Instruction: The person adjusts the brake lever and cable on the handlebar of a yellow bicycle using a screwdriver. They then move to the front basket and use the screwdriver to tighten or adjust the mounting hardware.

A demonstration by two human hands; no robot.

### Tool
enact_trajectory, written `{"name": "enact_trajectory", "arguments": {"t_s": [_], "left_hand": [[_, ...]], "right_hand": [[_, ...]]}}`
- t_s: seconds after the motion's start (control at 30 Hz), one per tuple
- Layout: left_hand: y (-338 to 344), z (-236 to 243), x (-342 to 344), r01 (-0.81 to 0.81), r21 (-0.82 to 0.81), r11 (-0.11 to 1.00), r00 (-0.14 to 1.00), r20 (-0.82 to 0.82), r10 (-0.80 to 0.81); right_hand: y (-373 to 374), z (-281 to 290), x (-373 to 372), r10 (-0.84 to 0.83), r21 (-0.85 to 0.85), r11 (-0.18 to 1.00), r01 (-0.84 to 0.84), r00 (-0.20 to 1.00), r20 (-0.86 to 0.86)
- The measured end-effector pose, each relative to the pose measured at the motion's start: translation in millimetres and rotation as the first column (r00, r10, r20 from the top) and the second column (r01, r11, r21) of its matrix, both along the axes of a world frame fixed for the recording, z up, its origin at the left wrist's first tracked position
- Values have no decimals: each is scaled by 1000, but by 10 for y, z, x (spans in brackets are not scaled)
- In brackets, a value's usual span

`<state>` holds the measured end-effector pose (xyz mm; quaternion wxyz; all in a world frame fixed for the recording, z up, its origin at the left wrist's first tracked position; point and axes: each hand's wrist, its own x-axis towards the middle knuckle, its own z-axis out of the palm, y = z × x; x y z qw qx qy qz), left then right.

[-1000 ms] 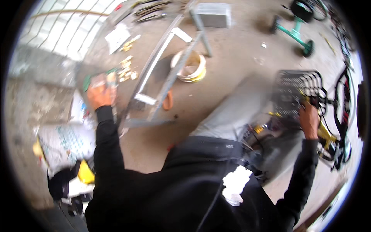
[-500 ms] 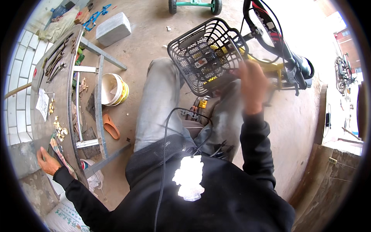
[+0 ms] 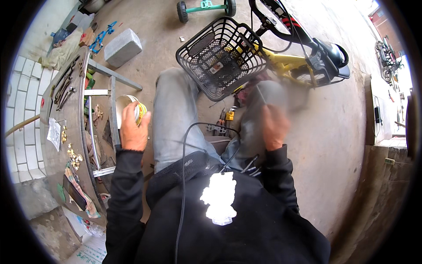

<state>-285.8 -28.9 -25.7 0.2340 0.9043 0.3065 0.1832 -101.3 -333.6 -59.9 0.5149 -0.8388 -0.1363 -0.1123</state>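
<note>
My left hand (image 3: 135,127) is raised beside my left leg, in front of a white bucket (image 3: 125,104) with a yellow label. Its fingers are curved apart, holding nothing I can see. My right hand (image 3: 275,123), blurred by motion, is closed on a thin metal tool (image 3: 263,96) that points up over my right thigh. Above my knees a black plastic basket (image 3: 210,47) is fixed at the front of a yellow bicycle (image 3: 285,62). Pliers and other tools (image 3: 221,123) lie on the floor between my legs.
A low metal table (image 3: 61,110) on my left bears wrenches (image 3: 66,97), small brass-coloured parts (image 3: 72,158), a paper packet (image 3: 54,134) and a cloth. A grey block (image 3: 123,47) and a green wheeled axle (image 3: 205,8) stand beyond. A low wall (image 3: 384,185) is on my right.
My left hand has left the table at the left and moved up and rightward beside my leg. My right hand has dropped slightly from near the basket, still with the thin tool.
</note>
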Motion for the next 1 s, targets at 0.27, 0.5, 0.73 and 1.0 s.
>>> {"name": "enact_trajectory", "arguments": {"t_s": [0.27, 0.5, 0.73, 1.0], "left_hand": [[-53, -639, 390, -8, -145, 989, 997, -75, -3], [136, -745, 647, -28, -278, 960, 992, -123, -7], [230, -766, 686, -66, -365, 929, 996, -83, 38], [276, -867, 582, -39, -412, 910, 999, 13, 48]], "right_hand": [[41, -53, 43, 48, -92, 995, -45, 998, 36], [101, -48, 73, 14, -172, 985, -17, 1000, -23], [158, 46, 30, -28, -177, 984, 17, 998, -61], [288, 169, -314, 35, -34, 998, -47, 955, -294]]}}
